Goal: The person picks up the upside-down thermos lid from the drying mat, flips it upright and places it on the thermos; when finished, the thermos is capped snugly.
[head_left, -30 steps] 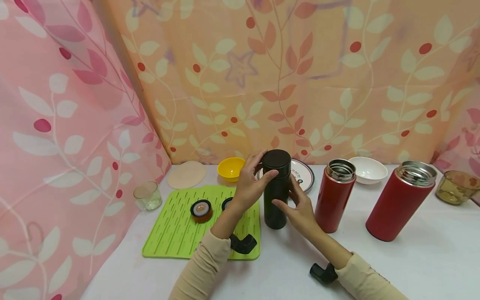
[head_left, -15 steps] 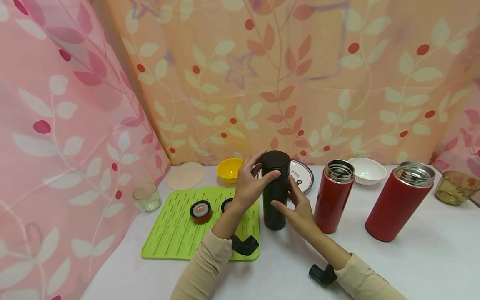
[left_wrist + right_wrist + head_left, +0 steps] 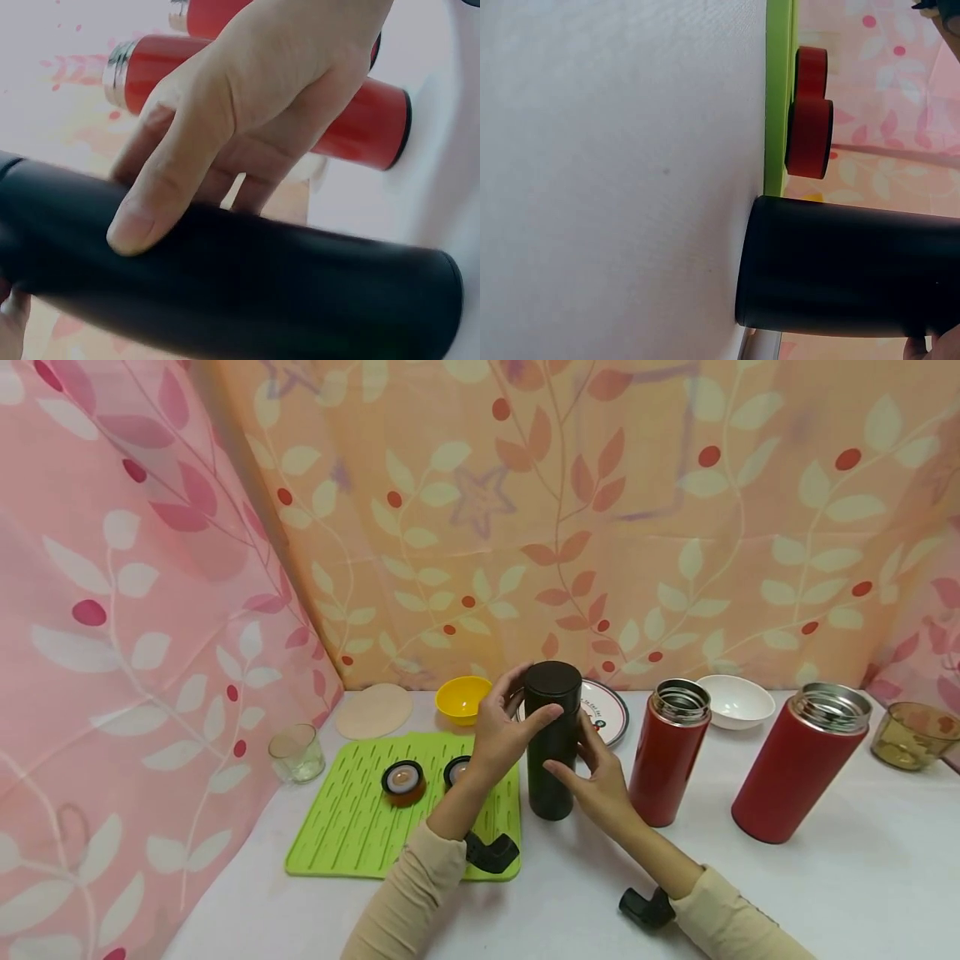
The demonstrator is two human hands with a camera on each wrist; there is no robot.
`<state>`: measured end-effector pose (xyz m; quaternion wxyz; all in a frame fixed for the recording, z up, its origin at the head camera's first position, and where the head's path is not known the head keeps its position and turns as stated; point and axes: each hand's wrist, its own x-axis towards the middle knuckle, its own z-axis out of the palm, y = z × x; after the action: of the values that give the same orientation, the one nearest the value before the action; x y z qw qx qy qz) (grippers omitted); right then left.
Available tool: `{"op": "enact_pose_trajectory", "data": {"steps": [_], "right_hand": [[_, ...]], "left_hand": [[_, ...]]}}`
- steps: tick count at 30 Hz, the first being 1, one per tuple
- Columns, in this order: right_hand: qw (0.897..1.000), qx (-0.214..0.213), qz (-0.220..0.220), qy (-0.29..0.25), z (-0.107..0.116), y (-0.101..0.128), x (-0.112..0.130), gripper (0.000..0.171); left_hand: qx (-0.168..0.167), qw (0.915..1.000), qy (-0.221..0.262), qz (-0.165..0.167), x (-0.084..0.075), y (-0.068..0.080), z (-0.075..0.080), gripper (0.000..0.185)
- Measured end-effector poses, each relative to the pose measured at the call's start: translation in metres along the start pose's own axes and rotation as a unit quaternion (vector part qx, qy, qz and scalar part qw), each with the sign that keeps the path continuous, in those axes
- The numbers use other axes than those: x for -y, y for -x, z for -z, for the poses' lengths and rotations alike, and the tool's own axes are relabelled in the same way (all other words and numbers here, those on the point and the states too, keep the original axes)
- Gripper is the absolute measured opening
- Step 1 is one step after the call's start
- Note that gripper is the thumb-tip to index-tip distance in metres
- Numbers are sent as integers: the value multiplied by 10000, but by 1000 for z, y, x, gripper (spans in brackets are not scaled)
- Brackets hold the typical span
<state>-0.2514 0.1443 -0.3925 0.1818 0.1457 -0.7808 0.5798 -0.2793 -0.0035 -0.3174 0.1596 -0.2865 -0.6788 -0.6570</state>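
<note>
A black thermos bottle [image 3: 546, 781] stands upright on the white table with its lid [image 3: 553, 680] on top. My left hand [image 3: 498, 735] grips its upper part, the thumb across the front just below the lid's top and the fingers round the far side. Lower down, my right hand [image 3: 603, 783] holds the body between thumb and fingers. In the left wrist view the right hand [image 3: 247, 97] reaches over the black bottle [image 3: 300, 292]. The bottle's base [image 3: 757, 262] meets the table in the right wrist view.
Red flasks without lids, one narrow [image 3: 667, 768] and one wide [image 3: 795, 777], stand to the right. Two red lids [image 3: 403, 783] rest on a green mat [image 3: 337, 843] at left. Behind are a yellow bowl [image 3: 459, 700], a plate [image 3: 611, 714] and a white bowl [image 3: 735, 702].
My left thumb has shifted slightly right and down across the front of the bottle. The bottle stays in place, and my right hand looks nearly still.
</note>
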Motion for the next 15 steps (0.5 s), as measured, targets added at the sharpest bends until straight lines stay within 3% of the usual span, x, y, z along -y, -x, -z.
{"op": "enact_pose_trajectory", "data": {"steps": [7, 13, 15], "right_hand": [[10000, 24, -94, 20, 1, 0, 2, 85], [9999, 38, -17, 166, 2, 4, 26, 84], [9999, 31, 5, 149, 2, 4, 25, 84]], "left_hand": [[-378, 9986, -366, 26, -2, -1, -8, 66], [-144, 9997, -193, -20, -1, 1, -4, 63], [-16, 9999, -101, 31, -7, 3, -3, 62]]}}
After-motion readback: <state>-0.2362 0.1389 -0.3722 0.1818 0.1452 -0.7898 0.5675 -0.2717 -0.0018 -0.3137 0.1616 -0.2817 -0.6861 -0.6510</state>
